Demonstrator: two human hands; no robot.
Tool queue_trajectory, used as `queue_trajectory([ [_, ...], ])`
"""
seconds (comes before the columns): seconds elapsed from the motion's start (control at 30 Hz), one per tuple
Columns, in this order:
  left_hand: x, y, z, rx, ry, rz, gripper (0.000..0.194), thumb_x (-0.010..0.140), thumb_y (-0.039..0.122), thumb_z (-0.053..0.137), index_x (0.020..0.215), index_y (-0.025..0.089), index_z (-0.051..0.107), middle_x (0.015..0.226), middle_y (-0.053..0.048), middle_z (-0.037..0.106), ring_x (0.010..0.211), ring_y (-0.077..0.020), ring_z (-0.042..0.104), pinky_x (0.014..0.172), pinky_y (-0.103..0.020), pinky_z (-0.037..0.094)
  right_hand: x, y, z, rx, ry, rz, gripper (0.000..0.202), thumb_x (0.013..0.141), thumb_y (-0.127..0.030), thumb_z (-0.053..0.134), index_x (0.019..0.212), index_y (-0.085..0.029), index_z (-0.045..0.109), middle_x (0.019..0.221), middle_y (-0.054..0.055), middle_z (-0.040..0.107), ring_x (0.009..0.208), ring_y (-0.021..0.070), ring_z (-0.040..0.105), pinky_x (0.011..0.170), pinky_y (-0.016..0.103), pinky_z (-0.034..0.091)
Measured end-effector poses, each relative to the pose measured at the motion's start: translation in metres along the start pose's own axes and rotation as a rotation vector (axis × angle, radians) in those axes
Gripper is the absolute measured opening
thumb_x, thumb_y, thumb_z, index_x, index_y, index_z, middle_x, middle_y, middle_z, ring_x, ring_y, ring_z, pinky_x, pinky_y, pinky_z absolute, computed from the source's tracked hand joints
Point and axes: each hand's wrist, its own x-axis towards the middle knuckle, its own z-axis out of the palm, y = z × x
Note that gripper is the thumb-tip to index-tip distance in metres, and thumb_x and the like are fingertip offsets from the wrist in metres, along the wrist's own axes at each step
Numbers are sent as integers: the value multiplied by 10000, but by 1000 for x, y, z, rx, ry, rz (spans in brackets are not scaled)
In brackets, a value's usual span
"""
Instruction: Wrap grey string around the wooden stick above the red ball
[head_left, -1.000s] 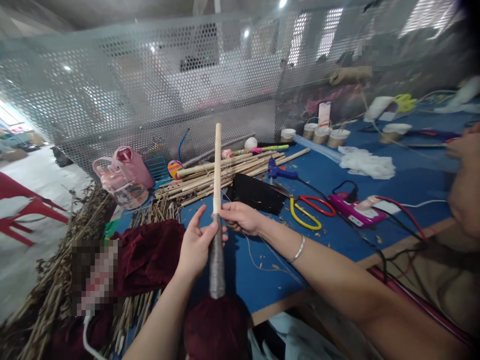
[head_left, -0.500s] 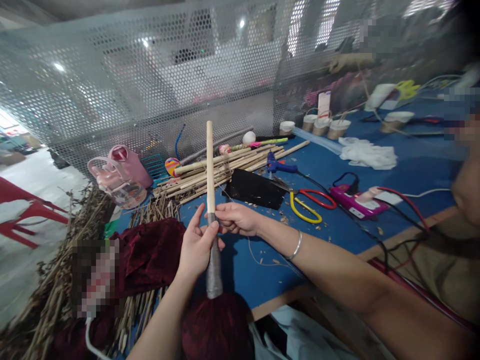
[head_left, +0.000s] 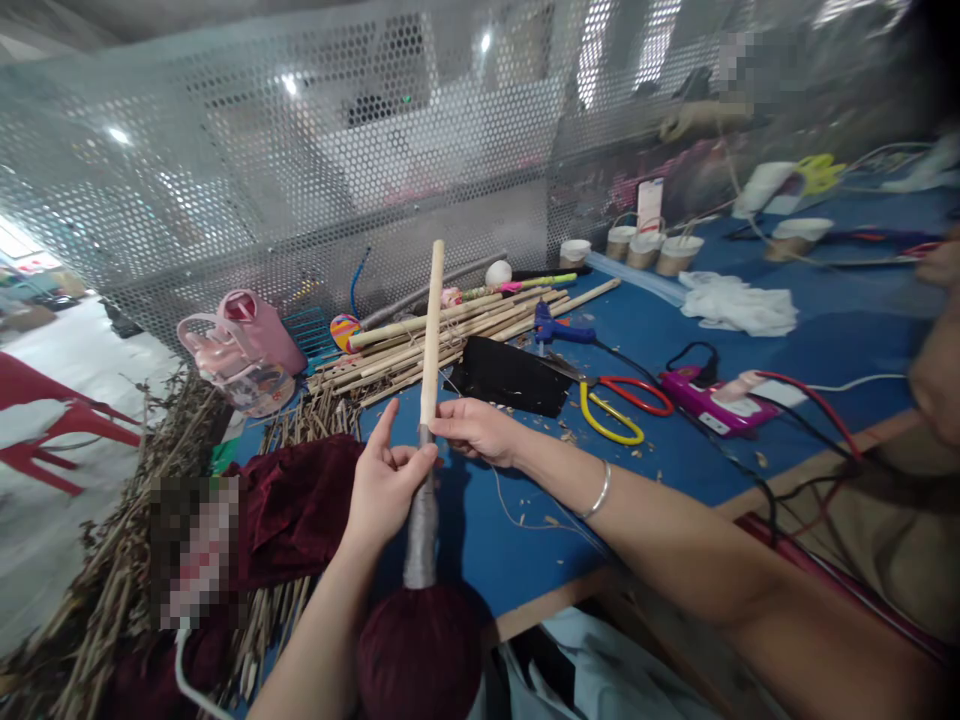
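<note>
Presently, left hand (head_left: 386, 485) is clasping wooden stick (head_left: 431, 350), forefinger raised; right hand (head_left: 476, 430) is pinching stick at grey wrap's (head_left: 421, 540) top.

A craft workshop: sticks (head_left: 480, 330), scissors (head_left: 611, 400) and a glue gun (head_left: 562, 328) lie across a blue table (head_left: 525, 560), dried stalks (head_left: 112, 560) at eight o'clock.

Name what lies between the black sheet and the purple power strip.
The scissors lie between the black sheet and the purple power strip, their yellow and red handles spread apart, with pale scraps nearby; the head view shows this.
</note>
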Motion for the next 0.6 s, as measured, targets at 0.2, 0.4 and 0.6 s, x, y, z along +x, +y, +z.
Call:
queue_trajectory([
  [0.2,-1,-3,7,-181,-94,-96,790,763,358,575,1397,211,127,712,-35,652,530,-149,611,497,-253,470,1,2,-1,36,-64,-30,337,732,-426,599,859,-118,547,388,-117,274,320,24,164,323,163,103],
  [0.4,9,0,1,151,6,-1,793,651,322,699,1335,159,332,486,92,467,431,-66,476,441,-165,362,6,6,-5,-106,72,-9,314,716,-422,615,730,-124,515,397,-95,339,320,26,221,306,166,129],
  [0.6,5,3,5,30,-52,-28,868,726,346,619,1406,201,98,620,15,622,485,-136,590,433,-206,416,2,4,-5,-21,-45,-26,339,736,-428,594,871,-123,535,401,-111,307,324,26,184,322,164,114],
])
